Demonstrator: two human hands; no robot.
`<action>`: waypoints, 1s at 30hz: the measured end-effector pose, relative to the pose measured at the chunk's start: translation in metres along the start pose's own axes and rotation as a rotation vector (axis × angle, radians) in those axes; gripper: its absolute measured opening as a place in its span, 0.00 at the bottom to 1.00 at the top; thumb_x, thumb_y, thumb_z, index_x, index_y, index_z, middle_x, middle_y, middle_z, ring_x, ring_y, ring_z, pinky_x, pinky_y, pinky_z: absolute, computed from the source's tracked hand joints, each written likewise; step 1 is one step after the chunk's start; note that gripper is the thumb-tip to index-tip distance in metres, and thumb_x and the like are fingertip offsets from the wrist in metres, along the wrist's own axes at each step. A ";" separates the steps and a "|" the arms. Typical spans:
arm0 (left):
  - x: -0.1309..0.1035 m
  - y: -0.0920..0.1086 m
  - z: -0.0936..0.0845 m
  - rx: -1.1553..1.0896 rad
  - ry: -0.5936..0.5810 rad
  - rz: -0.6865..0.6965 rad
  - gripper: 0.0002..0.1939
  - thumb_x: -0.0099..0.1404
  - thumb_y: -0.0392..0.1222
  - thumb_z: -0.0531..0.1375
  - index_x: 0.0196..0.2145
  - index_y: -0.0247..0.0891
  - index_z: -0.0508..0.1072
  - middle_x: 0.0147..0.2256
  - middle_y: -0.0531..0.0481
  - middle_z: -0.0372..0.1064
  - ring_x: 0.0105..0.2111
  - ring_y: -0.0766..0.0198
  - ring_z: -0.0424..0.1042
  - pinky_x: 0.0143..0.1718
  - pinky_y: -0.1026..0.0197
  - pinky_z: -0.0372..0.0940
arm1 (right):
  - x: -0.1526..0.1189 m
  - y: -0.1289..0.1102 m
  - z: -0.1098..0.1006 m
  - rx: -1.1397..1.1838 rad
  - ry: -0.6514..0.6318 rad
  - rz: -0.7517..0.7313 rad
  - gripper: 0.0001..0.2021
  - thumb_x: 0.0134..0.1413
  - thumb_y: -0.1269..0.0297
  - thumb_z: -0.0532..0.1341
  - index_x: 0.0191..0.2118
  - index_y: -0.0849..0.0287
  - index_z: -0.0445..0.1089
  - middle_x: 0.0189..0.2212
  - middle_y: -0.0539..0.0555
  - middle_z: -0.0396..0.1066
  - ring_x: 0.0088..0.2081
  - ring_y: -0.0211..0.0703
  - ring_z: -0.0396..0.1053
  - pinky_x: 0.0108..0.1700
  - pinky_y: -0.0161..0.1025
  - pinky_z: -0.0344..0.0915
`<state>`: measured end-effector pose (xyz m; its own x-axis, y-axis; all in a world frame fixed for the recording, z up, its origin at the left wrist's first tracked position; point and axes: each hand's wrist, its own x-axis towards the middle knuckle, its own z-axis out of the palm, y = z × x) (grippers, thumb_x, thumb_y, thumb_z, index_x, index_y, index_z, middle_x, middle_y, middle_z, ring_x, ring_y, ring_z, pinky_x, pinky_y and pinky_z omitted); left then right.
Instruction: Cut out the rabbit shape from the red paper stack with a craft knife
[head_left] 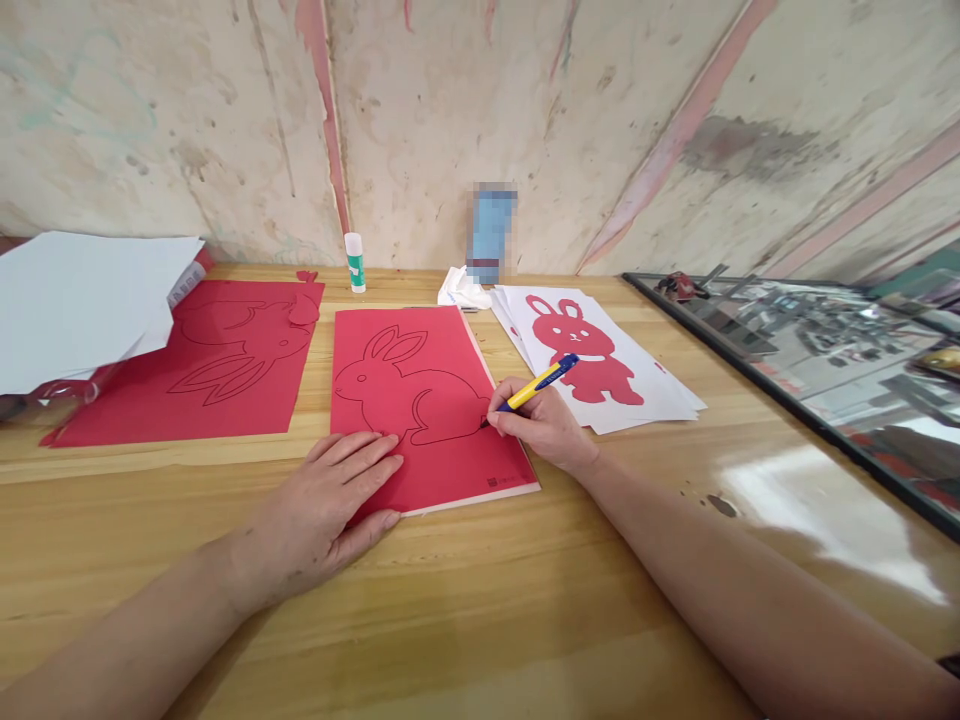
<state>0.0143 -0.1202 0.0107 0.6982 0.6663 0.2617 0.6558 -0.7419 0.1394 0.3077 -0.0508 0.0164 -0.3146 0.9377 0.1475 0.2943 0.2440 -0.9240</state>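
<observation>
A stack of red paper [465, 350] lies in front of me, its top sheet carrying a rabbit outline in dark ink. My left hand [330, 500] rests flat on the sheet's lower left corner with the fingers stretched out. Between the fingers of my right hand [547, 425] is a yellow and blue pen [534, 385]. Its tip touches the paper at the rabbit's tail, at the right end of the outline. To the right, white sheets [637, 390] bear a red paper rabbit cutout [592, 345].
Another red sheet [255, 410] with a rabbit outline lies left, partly under white papers [82, 300]. A glue stick [355, 263] stands near the wall. Beside it are a crumpled tissue [461, 290] and a blurred blue item [491, 230]. A dark-framed glass panel [810, 430] borders the right side.
</observation>
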 end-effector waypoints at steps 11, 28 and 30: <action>0.000 0.000 0.001 0.021 0.016 0.020 0.24 0.70 0.50 0.53 0.59 0.36 0.64 0.60 0.43 0.62 0.59 0.50 0.60 0.56 0.47 0.60 | 0.000 0.002 -0.002 0.035 -0.059 -0.004 0.05 0.46 0.65 0.63 0.28 0.59 0.67 0.20 0.47 0.64 0.23 0.34 0.59 0.26 0.35 0.55; 0.001 0.000 -0.001 0.024 0.010 0.016 0.24 0.70 0.51 0.52 0.58 0.36 0.65 0.60 0.43 0.62 0.58 0.51 0.61 0.56 0.48 0.60 | 0.000 -0.001 -0.003 0.045 -0.084 0.036 0.05 0.45 0.65 0.63 0.28 0.59 0.67 0.22 0.49 0.65 0.24 0.35 0.60 0.27 0.35 0.57; 0.001 0.000 0.000 0.022 0.004 0.014 0.24 0.70 0.51 0.52 0.58 0.37 0.65 0.60 0.43 0.62 0.58 0.51 0.61 0.57 0.47 0.60 | 0.000 -0.001 -0.003 0.043 -0.097 0.038 0.06 0.45 0.65 0.64 0.28 0.59 0.67 0.22 0.48 0.65 0.24 0.35 0.60 0.27 0.35 0.57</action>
<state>0.0148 -0.1196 0.0113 0.7064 0.6555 0.2672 0.6520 -0.7495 0.1148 0.3106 -0.0499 0.0185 -0.3901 0.9174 0.0788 0.2693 0.1955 -0.9430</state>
